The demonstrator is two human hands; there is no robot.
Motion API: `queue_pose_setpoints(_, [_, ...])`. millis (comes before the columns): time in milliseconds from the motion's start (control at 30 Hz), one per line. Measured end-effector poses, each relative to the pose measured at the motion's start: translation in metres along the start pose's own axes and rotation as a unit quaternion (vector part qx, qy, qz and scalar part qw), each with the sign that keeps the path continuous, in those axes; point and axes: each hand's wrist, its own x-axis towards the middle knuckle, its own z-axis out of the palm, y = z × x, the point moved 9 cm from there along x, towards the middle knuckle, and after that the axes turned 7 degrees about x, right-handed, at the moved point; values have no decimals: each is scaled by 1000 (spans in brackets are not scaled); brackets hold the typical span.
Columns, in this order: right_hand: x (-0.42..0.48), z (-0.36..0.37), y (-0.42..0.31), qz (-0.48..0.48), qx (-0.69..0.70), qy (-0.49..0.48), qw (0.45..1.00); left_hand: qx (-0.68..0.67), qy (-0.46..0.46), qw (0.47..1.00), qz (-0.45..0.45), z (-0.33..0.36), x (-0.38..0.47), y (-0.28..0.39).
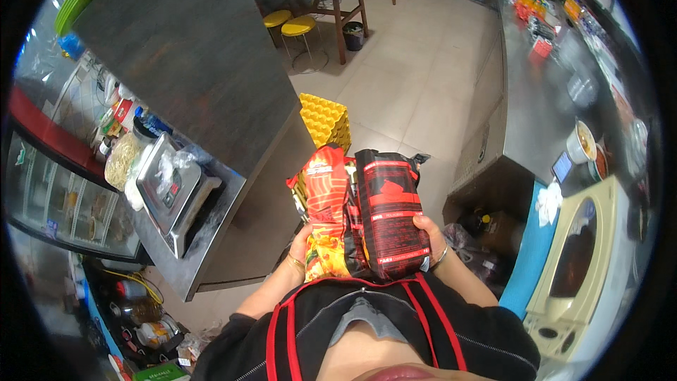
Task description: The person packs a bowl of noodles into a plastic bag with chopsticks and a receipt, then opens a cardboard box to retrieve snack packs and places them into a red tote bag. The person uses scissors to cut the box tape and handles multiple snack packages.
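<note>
Against my chest I carry a bundle of printed food packets. My left hand [300, 247] grips its left side, by a red and orange plastic packet [326, 206]. The thumb of my right hand [433, 235] presses on a black packet with red panels [392, 206] at the right. More packets show between and behind these two, mostly covered. Just beyond them stands a yellow egg tray [323, 120], bent to a ridge; whether it rests on the bundle or apart from it, I cannot tell. Most fingers of both hands are hidden.
A dark counter [201, 53] and a digital scale [172, 190] are at left, by a glass display case [69, 196]. At right, a steel counter [534, 121] holds a food tub [581, 142] and a phone [561, 167]; a microwave oven [574, 264] stands nearer. Ahead are yellow stools [299, 26].
</note>
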Motion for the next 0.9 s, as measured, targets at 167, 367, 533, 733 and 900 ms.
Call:
queue_pose_setpoints(167, [8, 18, 0, -2, 25, 17, 1000, -33, 82, 995, -42, -6, 7, 17])
queue_pose_setpoints(367, [-5, 24, 11, -39, 5, 16, 999, 22, -34, 997, 73, 7, -9, 26])
queue_pose_setpoints(533, [13, 39, 28, -34, 8, -33, 999, 13, -24, 999, 21, 3, -11, 37])
queue_pose_setpoints(733, [-9, -19, 53, -91, -55, 62, 992, -35, -97, 992, 77, -3, -48, 33])
queue_pose_setpoints(900, [62, 7, 7, 12, -123, -29, 992, -10, -23, 996, 91, -22, 11, 39])
